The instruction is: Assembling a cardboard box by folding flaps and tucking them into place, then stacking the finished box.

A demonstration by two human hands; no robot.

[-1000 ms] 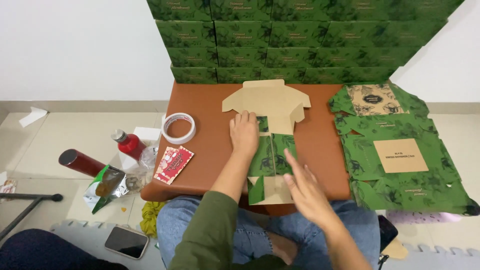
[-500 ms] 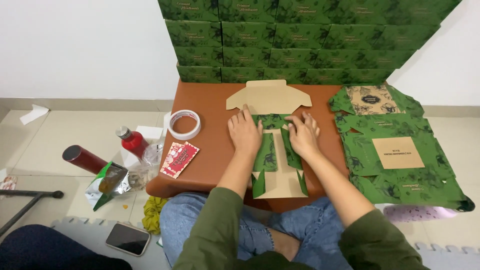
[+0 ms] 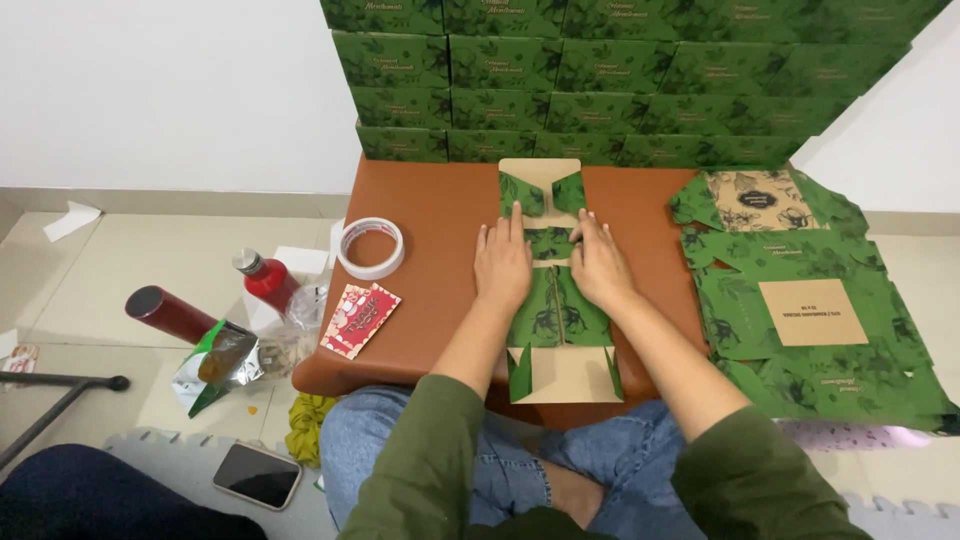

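Note:
A flat green printed cardboard box blank (image 3: 553,312) lies on the brown low table (image 3: 440,220), its long side panels folded inward over the middle. My left hand (image 3: 502,263) presses flat on the left folded panel, index finger stretched toward the far flaps. My right hand (image 3: 599,262) presses on the right folded panel beside it. The blank's brown near flap (image 3: 562,375) hangs over the table's front edge above my knees. The far brown flap (image 3: 540,172) has two small green tabs folded onto it.
A wall of stacked green boxes (image 3: 620,80) stands behind the table. Several flat green blanks (image 3: 810,300) are piled on the right. A tape roll (image 3: 371,247) and red packet (image 3: 360,318) lie on the table's left; bottles (image 3: 266,279), foil bag and phone (image 3: 258,475) are on the floor.
Both hands have folded the blank's side panels inward and now press on them. My right hand moved up from the near end to the middle. The wide far flaps are now narrowed.

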